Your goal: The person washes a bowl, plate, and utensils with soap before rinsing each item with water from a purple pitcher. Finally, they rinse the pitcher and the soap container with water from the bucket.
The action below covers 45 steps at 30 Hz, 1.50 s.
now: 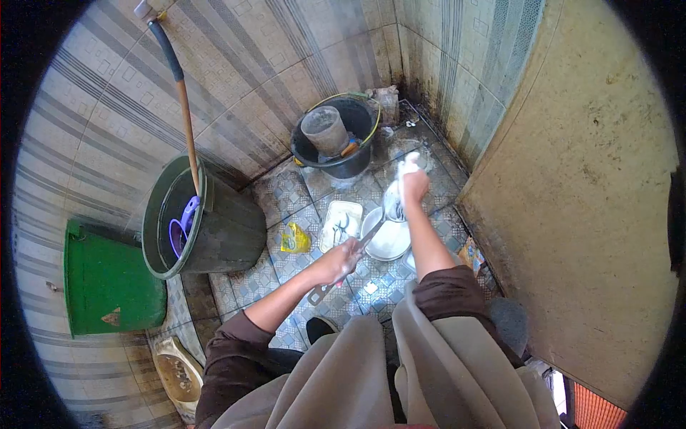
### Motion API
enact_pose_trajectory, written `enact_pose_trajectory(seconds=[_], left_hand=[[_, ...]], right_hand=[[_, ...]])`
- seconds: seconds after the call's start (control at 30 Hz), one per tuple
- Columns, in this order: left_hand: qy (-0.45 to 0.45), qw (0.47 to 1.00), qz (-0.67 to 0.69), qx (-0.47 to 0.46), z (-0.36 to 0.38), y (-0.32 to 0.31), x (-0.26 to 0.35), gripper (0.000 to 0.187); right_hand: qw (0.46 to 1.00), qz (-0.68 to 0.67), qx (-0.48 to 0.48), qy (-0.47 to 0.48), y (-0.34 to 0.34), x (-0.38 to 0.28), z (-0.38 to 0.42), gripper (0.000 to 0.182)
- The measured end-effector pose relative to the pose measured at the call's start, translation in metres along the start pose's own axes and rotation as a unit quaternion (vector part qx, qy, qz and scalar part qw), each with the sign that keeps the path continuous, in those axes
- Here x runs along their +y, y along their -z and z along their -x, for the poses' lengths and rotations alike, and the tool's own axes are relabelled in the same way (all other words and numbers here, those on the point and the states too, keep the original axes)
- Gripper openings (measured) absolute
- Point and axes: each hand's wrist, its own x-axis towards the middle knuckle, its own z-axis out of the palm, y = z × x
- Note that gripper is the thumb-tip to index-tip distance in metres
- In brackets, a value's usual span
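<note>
One left hand (337, 263), one right hand (416, 187), one long spoon (372, 232)

We curl our left hand tight round the handle. We close our right hand on a white foamy thing (409, 164) by the wide end. The spoon is over a white bowl (389, 247) on the floor (287, 266). Beside it we see a tray (330, 214) with small spoons (344, 221), then a yellow packet (295, 238). Farther out stand a dark bucket (349, 169) and a big tub (236, 232).

Grey long-handled utensil (372, 232), held aslant
</note>
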Motion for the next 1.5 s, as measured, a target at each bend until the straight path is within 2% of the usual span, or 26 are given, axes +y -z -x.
enact_pose_trajectory(seconds=[0.03,0.13,0.23,0.3,0.43,0.53,0.57,0.6,0.67,0.73,0.77,0.83,0.87,0.9,0.93,1.0,1.03,1.1,1.17,1.2,1.27,1.3,1.33,1.4,1.47,1.5], left_hand=[[0.026,0.999,0.045,-0.011,-0.002,0.000,0.002,0.022],[0.031,0.998,0.055,0.031,-0.012,0.001,-0.002,0.023],[0.040,0.995,0.083,0.045,-0.010,-0.003,-0.004,0.021],[0.050,0.993,0.096,0.047,-0.008,-0.007,-0.007,0.020],[-0.011,0.997,0.051,0.060,-0.012,-0.018,-0.014,0.021],[0.014,0.996,0.074,0.052,-0.015,-0.015,-0.004,0.022],[0.009,0.995,0.085,0.052,-0.017,-0.014,-0.009,0.023],[0.004,0.994,0.094,0.054,-0.018,-0.013,-0.011,0.024],[0.005,0.995,0.078,0.060,-0.016,-0.012,-0.011,0.025],[0.011,0.996,0.056,0.061,-0.012,-0.010,-0.009,0.025],[-0.003,0.997,0.067,0.047,-0.010,-0.010,-0.007,0.025],[-0.058,0.994,0.093,0.020,-0.013,-0.009,-0.015,0.025],[-0.059,0.994,0.090,0.020,-0.016,-0.008,-0.022,0.025],[-0.035,0.988,0.150,-0.007,-0.018,-0.006,-0.027,0.023],[-0.012,0.977,0.210,-0.034,-0.023,-0.004,-0.034,0.022],[-0.005,0.959,0.282,-0.040,-0.032,-0.001,-0.048,0.018],[-0.013,0.927,0.368,-0.067,-0.033,0.001,-0.048,0.017],[-0.001,0.873,0.476,-0.104,-0.036,0.001,-0.047,0.017],[-0.018,0.880,0.458,-0.122,-0.042,-0.005,-0.043,0.017],[-0.033,0.887,0.439,-0.141,-0.043,-0.008,-0.042,0.018],[-0.029,0.919,0.360,-0.159,-0.054,-0.006,-0.055,0.025],[-0.040,0.937,0.322,-0.130,-0.060,-0.008,-0.059,0.029],[-0.050,0.952,0.284,-0.102,-0.063,-0.007,-0.061,0.034],[-0.063,0.952,0.287,-0.091,-0.058,0.000,-0.043,0.045],[-0.137,0.918,0.370,0.033,-0.053,0.005,-0.019,0.050],[-0.132,0.936,0.317,0.076,-0.060,0.013,-0.028,0.048]], right_hand=[[1.000,0.017,-0.014,0.021,0.006,-0.012,0.021,0.054],[0.944,0.086,0.122,0.295,-0.044,0.006,0.045,0.034],[0.928,0.134,0.151,0.314,-0.033,0.004,0.046,0.036],[0.966,0.189,-0.020,0.174,-0.007,-0.002,0.034,0.034],[0.990,0.100,0.018,0.102,0.011,0.012,0.013,0.033],[0.958,0.091,0.089,0.257,-0.028,0.042,0.016,0.027],[0.955,0.126,0.069,0.260,-0.028,0.029,0.036,0.028],[0.922,0.109,0.132,0.346,-0.025,0.016,0.052,0.030],[0.895,0.148,0.190,0.376,-0.026,0.002,0.057,0.033],[0.941,0.201,0.038,0.269,-0.003,-0.015,0.050,0.037],[0.932,0.219,0.115,0.265,-0.002,-0.010,0.039,0.037],[0.986,0.145,-0.019,0.081,0.009,-0.002,-0.004,0.036],[0.976,0.161,-0.027,0.142,0.031,-0.011,-0.006,0.032],[0.966,-0.133,-0.215,0.052,0.028,0.018,-0.044,0.031],[0.830,-0.408,-0.378,-0.042,0.019,0.043,-0.078,0.030],[0.728,-0.559,-0.356,-0.175,0.063,0.010,-0.053,0.027],[0.688,-0.595,-0.392,-0.139,0.070,0.013,-0.048,0.029],[0.596,-0.567,-0.555,-0.123,0.071,0.006,-0.046,0.034],[0.653,-0.585,-0.451,-0.168,0.070,-0.036,0.002,0.037],[0.652,-0.584,-0.452,-0.171,0.055,-0.029,-0.008,0.037],[0.337,-0.660,-0.672,-0.003,0.029,-0.029,-0.022,0.027],[0.663,-0.622,-0.414,-0.038,0.031,-0.036,-0.014,0.022],[0.778,-0.566,-0.272,0.015,0.030,-0.050,0.002,0.024],[0.791,-0.546,-0.269,0.058,0.029,-0.060,0.019,0.024],[0.828,-0.502,-0.246,-0.039,0.020,-0.072,0.042,0.023],[0.845,-0.478,-0.237,-0.035,0.018,-0.080,0.058,0.022]])
